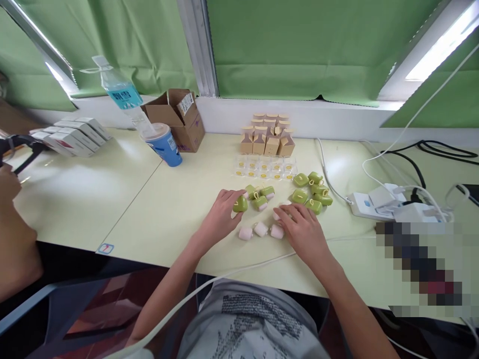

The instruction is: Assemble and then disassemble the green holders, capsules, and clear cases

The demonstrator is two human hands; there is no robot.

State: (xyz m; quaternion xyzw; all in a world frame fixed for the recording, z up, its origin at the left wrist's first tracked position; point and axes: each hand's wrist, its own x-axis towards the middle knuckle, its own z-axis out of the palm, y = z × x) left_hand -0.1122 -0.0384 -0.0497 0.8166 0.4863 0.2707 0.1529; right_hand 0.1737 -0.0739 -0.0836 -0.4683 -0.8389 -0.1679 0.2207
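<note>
The left hand (221, 214) is pinching a green case (240, 204) between thumb and forefinger, its fingers closing around the sides above the worktop (179, 199). The right hand (304, 228) is curling its fingers, partly bent, over a pale pink piece (276, 216); whether they are gripping it or only touching it, I cannot tell. Three more pink pieces (261, 229) are lying in a row at nine o'clock from the right hand. At two o'clock from the left hand, green cases with pink parts showing (259, 202) are sitting close together. Another group of green cases (299, 196) is resting at twelve to one o'clock from the right hand. At twelve o'clock from between the hands, clear containers with yellow marks (264, 168) are standing in front of small open cardboard boxes (271, 145). A blue cup (166, 149) is standing at ten o'clock, beside a brown carton (192, 134); a white power strip (368, 207) is lying near three o'clock.
</note>
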